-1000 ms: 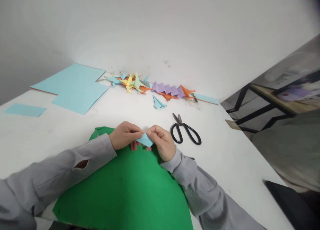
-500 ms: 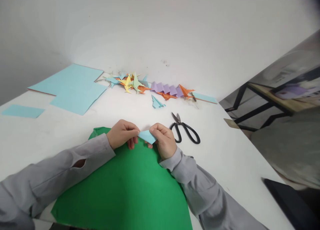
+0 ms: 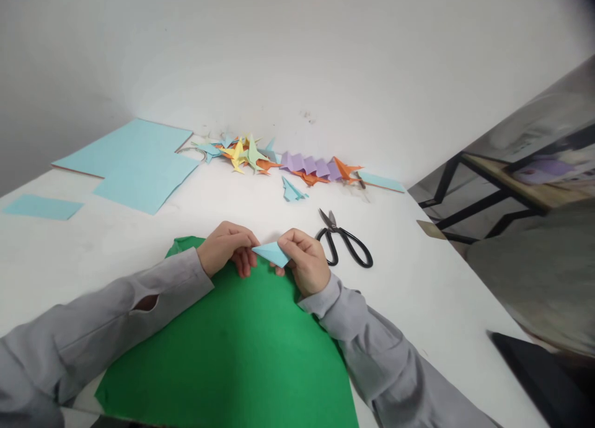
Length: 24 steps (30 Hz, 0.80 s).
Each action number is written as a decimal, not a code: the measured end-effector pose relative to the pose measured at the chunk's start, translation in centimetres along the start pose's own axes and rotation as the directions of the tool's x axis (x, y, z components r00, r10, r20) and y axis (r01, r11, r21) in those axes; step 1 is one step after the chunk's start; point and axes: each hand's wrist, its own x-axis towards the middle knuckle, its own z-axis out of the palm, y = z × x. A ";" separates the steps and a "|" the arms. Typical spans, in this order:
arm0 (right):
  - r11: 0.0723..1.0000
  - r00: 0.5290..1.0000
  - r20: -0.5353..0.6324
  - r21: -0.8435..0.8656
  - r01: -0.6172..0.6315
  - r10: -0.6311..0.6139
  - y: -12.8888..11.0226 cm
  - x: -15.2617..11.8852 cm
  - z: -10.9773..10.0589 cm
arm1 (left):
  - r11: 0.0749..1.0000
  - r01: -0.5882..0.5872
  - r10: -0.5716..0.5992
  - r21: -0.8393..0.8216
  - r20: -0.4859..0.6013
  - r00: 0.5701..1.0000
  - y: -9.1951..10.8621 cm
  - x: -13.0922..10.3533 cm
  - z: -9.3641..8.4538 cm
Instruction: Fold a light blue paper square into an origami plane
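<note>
So the right hand (image 3: 305, 262) has its thumb and fingers pinched on the right end of a small folded blue paper (image 3: 272, 253), which sits in the air between the two hands, over the near green sheet (image 3: 227, 353). The left hand (image 3: 227, 248) is right at the paper's pointed left tip, fingers bent and bunched; can't tell from here if they're actually gripping it. Just right of the right hand there's a pair of black-handled scissors (image 3: 346, 237) lying on the white bench (image 3: 409, 304), blades pointing away and a bit open. Farther back is a little blue folded piece (image 3: 292, 191), and behind that a row of folded paper shapes (image 3: 251, 155) along the wall, yellow, green, orange, blue and pleated purple. Big blue sheets (image 3: 144, 161) overlap at the far left, with a small blue strip (image 3: 43, 207) nearer, off to their left.
</note>
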 end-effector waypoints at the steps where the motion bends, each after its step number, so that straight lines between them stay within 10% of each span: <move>1: 1.000 1.000 0.004 0.000 0.000 0.000 0.0 0.0 0.0 | 1.000 -0.011 0.011 0.024 0.010 1.000 0.0 0.0 0.0; 24: 1.000 0.996 0.091 0.016 0.011 -0.013 0.0 0.1 0.0 | 0.975 -0.114 0.128 0.189 -0.063 0.990 -0.6 0.2 0.4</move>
